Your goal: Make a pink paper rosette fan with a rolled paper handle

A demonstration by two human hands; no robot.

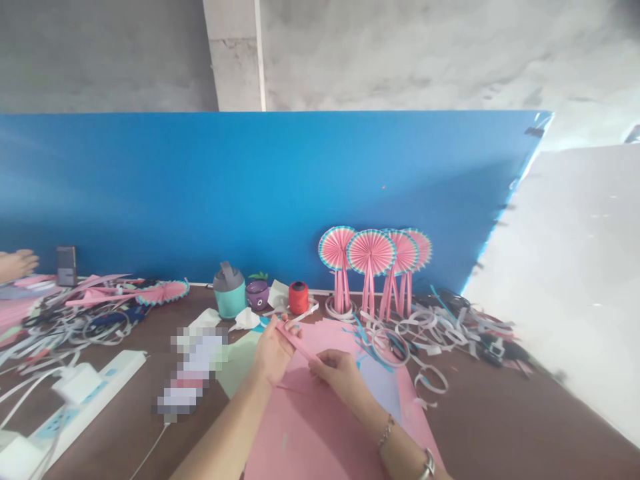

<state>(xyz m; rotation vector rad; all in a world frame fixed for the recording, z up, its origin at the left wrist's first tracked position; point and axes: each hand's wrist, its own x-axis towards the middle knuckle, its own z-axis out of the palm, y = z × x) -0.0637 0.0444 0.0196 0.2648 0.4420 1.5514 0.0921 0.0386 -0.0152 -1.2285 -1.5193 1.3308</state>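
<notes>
A narrow folded strip of pink paper [300, 345] stretches between my two hands, above large pink sheets [320, 440] on the brown table. My left hand [276, 350] holds its upper left end, palm turned up and fingers curled round it. The fingers of my right hand [336, 373] pinch the lower right end. Beneath the pink sheets, pale green paper [239, 363] shows on the left and pale lilac paper [380, 387] on the right.
Pink pleated fans [371, 252] lean on the blue partition [280, 193]. Around stand a teal flask [230, 297], purple cup [257, 295] and red spool [299, 298]. White strips [430, 327] lie right, a power strip [85, 400] left. Another person's hand [17, 265] is far left.
</notes>
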